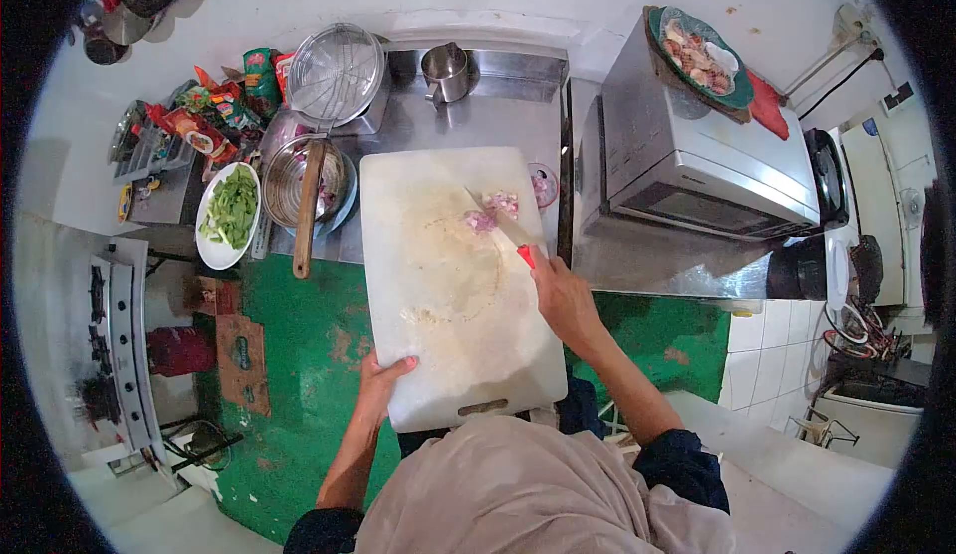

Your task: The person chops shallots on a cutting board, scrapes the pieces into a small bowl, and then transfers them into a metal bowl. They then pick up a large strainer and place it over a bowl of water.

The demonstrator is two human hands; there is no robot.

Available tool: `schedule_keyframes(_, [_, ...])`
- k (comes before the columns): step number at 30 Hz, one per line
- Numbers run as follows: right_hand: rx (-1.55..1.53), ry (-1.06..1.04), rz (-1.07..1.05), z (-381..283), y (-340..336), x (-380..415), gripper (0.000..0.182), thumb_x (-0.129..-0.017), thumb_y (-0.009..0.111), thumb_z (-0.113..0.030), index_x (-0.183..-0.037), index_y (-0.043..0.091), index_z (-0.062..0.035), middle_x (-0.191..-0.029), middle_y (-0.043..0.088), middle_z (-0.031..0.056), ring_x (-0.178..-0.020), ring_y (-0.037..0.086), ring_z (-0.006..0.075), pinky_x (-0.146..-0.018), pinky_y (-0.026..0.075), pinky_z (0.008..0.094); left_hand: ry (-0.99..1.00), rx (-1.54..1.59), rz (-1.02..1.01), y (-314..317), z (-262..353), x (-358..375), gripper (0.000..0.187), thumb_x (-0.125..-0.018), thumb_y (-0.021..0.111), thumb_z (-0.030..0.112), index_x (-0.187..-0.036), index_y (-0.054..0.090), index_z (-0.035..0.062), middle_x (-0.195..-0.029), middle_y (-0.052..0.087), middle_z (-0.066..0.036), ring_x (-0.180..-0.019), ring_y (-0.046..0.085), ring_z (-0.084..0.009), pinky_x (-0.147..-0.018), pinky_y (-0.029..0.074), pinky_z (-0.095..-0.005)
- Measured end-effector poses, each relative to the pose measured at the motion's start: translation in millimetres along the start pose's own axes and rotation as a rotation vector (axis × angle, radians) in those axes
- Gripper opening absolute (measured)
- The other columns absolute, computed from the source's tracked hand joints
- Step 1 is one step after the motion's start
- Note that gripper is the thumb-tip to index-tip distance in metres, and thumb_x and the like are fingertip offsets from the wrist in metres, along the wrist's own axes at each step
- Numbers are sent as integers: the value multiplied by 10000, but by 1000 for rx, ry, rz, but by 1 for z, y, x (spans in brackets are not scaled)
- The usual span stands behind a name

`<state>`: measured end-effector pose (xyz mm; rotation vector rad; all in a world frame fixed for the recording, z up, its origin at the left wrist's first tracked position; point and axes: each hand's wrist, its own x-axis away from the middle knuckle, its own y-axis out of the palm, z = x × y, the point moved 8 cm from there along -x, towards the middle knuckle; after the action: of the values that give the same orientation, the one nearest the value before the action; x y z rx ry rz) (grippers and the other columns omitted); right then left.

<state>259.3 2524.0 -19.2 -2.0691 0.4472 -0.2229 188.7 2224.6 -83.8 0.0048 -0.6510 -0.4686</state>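
Observation:
My right hand [566,300] is closed round the red handle of a knife [513,230], right of the middle of the white cutting board [428,255]. The blade points up and left, lying among chopped reddish onion [482,220] near the board's upper right. My left hand [386,379] grips the board's lower left edge, thumb on top. The board's near end, with its slot, reaches over the counter's front edge towards my body. Partly hidden behind the board's right edge is a small bowl [543,185] with reddish pieces.
Left of the board are a pot [289,184], a wooden-handled strainer [334,76], a plate of cut greens [231,211] and food packets [204,136]. A metal cup [445,74] stands behind. To the right, a microwave [717,181] carries a plate of meat [697,61].

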Motion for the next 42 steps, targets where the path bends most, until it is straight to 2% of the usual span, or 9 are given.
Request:
schedule_keyframes(2, [-8,-42,58,1,2,-3,397,-920,468,-163,-1297,405,-57,-898,549,185,-768,583,394,-621,477,468,15,-13,0,2,3,1,441,-713,731,95,-1108,560,-3,-1004,644,-90,-862,622,-182,-794,495,-336])
schedule_keyframes(5, [55,4,28,3,-5,-6,384,-916,475,-148,-1281,413,-48,-880,568,189,-732,598,366,-636,506,448,28,-32,11,2,5,2,436,-715,726,88,-1106,561,-8,-1003,644,-93,-866,622,-184,-794,496,-337])
schedule_keyframes(8, [2,94,-12,14,-7,-6,404,-914,481,-158,-1302,416,-67,-888,555,184,-785,575,391,-660,471,470,14,-11,13,4,6,4,428,-717,718,79,-1105,560,-9,-1001,645,-97,-863,624,-188,-794,497,-339])
schedule_keyframes(11, [-42,19,79,17,-13,0,390,-908,491,-144,-1285,437,-61,-875,559,187,-762,572,394,-650,468,475,42,4,25,0,3,2,423,-720,712,78,-1103,559,-13,-996,646,-102,-858,626,-192,-790,497,-336])
schedule_keyframes(23, [19,20,59,34,-11,7,407,-905,499,-142,-1305,440,-98,-866,565,186,-708,577,399,-622,471,479,-6,17,10,-2,-5,-1,470,-703,736,123,-1120,556,2,-999,643,-81,-859,619,-186,-784,493,-339])
schedule_keyframes(29, [76,-21,-56,35,-16,27,378,-929,475,-183,-1295,443,-92,-842,556,169,-695,587,365,-601,489,462,-5,17,11,-4,-4,-2,489,-692,745,140,-1120,554,1,-1004,640,-93,-875,615,-188,-792,491,-334])
schedule_keyframes(35, [91,-55,62,48,-17,22,366,-924,493,-187,-1280,470,-105,-829,560,155,-697,578,345,-595,483,434,-7,18,3,-1,-6,-4,497,-684,747,147,-1115,555,-10,-992,638,-94,-860,615,-191,-786,490,-333])
schedule_keyframes(38, [35,-47,81,53,-19,21,418,-897,524,-148,-1309,457,-129,-846,551,151,-716,574,361,-615,475,454,-30,3,2,-1,-7,-4,489,-686,743,150,-1111,559,-9,-989,636,-95,-857,614,-191,-783,489,-333])
schedule_keyframes(42, [75,-95,55,50,-23,33,380,-909,512,-166,-1286,478,-126,-854,570,130,-719,589,326,-611,493,417,-5,-2,24,-2,-6,-3,482,-687,743,153,-1104,562,-10,-976,639,-96,-848,615,-194,-778,490,-337])
